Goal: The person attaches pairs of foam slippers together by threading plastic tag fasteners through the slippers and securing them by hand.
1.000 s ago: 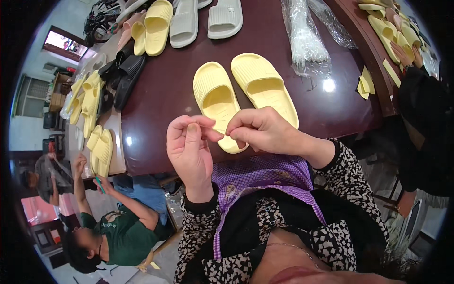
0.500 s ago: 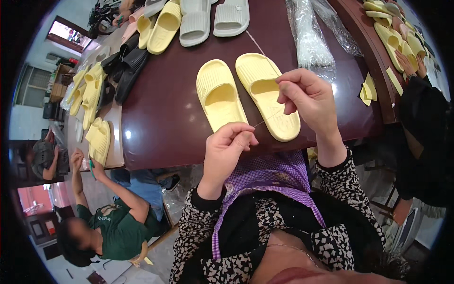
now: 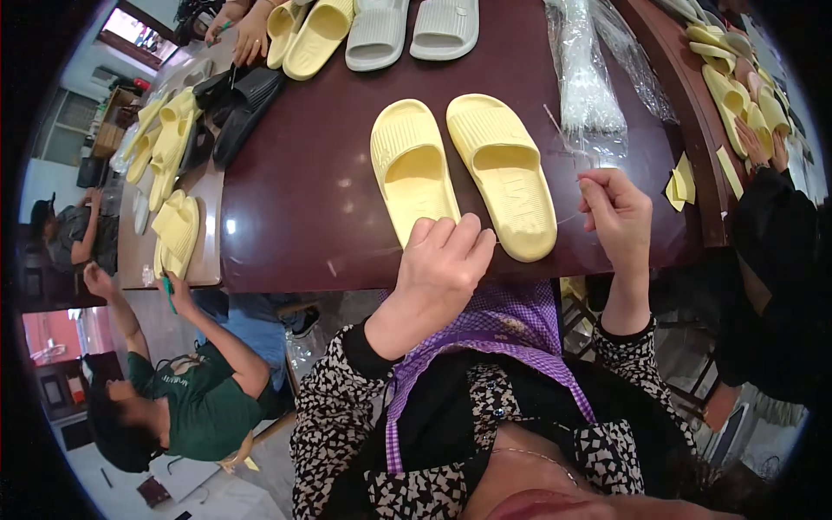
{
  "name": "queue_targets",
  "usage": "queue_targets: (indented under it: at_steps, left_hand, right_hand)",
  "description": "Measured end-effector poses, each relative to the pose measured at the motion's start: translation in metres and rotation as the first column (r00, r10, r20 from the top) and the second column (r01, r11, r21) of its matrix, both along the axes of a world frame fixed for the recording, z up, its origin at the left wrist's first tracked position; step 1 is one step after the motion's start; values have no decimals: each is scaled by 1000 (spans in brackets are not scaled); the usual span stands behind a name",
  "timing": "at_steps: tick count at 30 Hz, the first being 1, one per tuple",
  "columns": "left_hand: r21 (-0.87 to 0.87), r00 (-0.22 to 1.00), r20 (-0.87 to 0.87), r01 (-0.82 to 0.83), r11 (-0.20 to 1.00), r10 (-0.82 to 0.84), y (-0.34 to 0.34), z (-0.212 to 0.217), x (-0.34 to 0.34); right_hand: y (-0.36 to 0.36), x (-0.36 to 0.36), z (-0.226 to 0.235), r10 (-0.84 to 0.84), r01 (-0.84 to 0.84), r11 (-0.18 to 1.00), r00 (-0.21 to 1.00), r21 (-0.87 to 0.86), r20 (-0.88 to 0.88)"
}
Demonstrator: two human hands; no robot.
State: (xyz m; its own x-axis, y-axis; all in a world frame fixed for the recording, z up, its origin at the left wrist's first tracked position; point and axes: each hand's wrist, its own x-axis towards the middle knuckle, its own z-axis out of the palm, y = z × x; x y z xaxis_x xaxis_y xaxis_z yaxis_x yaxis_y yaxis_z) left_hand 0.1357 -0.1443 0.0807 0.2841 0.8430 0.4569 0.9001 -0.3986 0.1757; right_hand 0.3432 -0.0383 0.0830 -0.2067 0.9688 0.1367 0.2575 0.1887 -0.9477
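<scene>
A pair of yellow slides lies in front of me on the dark red table, toes pointing away: the left slide (image 3: 407, 173) and the right slide (image 3: 511, 182). My left hand (image 3: 444, 264) is closed over the heel end of the left slide, its back turned up. My right hand (image 3: 617, 217) pinches a thin clear plastic tie (image 3: 555, 121) between thumb and fingertips, to the right of the right slide. One faint strand of the tie runs past the right slide's heel to my left hand; the fingers there partly hide it.
Grey slides (image 3: 444, 30), yellow slides (image 3: 319, 39) and black slides (image 3: 249, 113) line the far and left sides. Plastic-wrapped clear strips (image 3: 591, 104) and yellow paper pieces (image 3: 682, 180) lie to the right. A co-worker in green (image 3: 208, 407) sits at left; another person's hands (image 3: 758, 143) touch slides at far right.
My right hand has moved right, off the right slide, with the tie. The left hand has turned its back up and shifted slightly right. Another person's hands now show by the black slides.
</scene>
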Motion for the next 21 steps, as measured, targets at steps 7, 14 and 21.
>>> queue_targets:
  at_steps: [7,14,21]
  left_hand:
    - [-47,974,140,185,982,-177,2,-22,0]
    - [-211,933,287,281,936,-216,-5,-25,-6]
    - [-164,946,323,60,985,-4,-14,-25,-11]
  right_hand:
    - [-4,5,-38,35,-53,997,966,65,257]
    - [1,-13,-46,-61,-117,960,799,255,598]
    - [18,-43,-38,-63,-145,955,754,260,654]
